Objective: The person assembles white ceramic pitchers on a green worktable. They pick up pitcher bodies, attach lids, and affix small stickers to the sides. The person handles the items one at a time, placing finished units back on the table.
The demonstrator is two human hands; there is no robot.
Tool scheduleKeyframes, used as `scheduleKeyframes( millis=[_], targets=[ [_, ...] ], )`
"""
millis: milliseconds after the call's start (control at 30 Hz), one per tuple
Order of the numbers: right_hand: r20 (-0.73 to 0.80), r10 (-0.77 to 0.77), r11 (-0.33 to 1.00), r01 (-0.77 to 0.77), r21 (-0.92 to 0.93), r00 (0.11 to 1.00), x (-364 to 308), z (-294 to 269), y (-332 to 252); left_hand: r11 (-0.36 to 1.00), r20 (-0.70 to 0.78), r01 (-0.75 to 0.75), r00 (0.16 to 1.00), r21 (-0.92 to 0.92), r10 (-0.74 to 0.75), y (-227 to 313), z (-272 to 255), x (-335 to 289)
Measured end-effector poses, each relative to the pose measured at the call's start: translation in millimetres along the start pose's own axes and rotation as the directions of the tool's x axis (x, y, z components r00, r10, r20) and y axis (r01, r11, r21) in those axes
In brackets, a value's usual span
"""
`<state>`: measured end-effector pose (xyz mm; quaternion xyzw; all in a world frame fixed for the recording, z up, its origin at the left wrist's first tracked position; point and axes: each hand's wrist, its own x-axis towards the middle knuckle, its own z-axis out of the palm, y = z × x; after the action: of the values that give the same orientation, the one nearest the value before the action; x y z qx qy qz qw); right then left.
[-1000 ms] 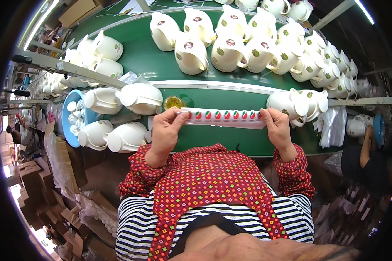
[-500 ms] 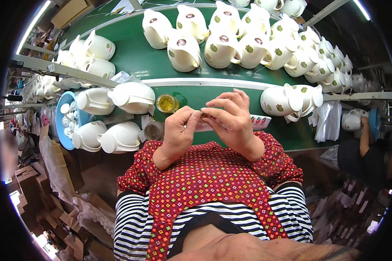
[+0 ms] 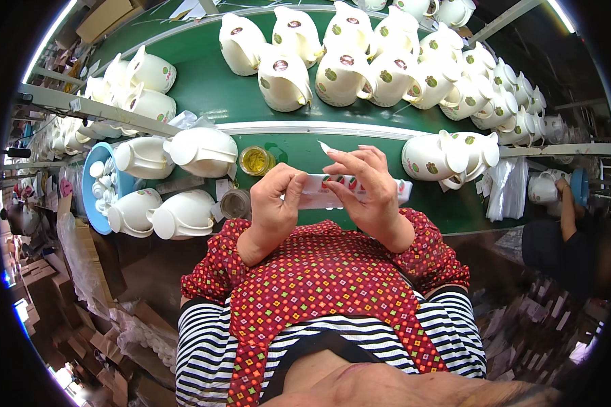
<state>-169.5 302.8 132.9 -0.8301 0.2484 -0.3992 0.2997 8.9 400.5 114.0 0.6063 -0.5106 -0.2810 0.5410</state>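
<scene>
White sticker strip (image 3: 360,190) being pinched by left hand (image 3: 275,203) and right hand (image 3: 363,186), peeling 1 sticker; next, probably pressing it onto a cream jug (image 3: 448,156).

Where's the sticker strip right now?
Head view, centre: the sticker strip lies on the green table, held between the left hand and right hand, right of the small yellow jar.
</scene>
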Motion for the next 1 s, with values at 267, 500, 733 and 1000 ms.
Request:
scheduleKeyframes(
  millis=[267,500,733,1000],
  targets=[
    [-0.117,-0.208,0.963,0.183,-0.196,0.971,-8.6,9.8,4.4,0.971,0.026,0.201,0.98,-0.126,-0.199,5.8,2.4,-0.2],
    [-0.146,-0.189,0.982,0.19,-0.008,0.971,-8.3,5.5,-2.5,0.942,-0.025,0.263,0.962,-0.207,-0.273,-8.4,6.5,4.1],
    [-0.021,0.083,0.995,-0.081,0.055,0.996,-2.5,-2.5,9.7,0.978,-0.074,0.174,0.98,-0.111,-0.183,-22.9,9.3,2.8],
    [-0.08,-0.156,0.987,0.153,-0.044,0.985,-10.2,8.4,21.9,0.929,-0.039,0.306,0.946,-0.21,-0.32,-19.4,10.3,6.2]
  ],
)
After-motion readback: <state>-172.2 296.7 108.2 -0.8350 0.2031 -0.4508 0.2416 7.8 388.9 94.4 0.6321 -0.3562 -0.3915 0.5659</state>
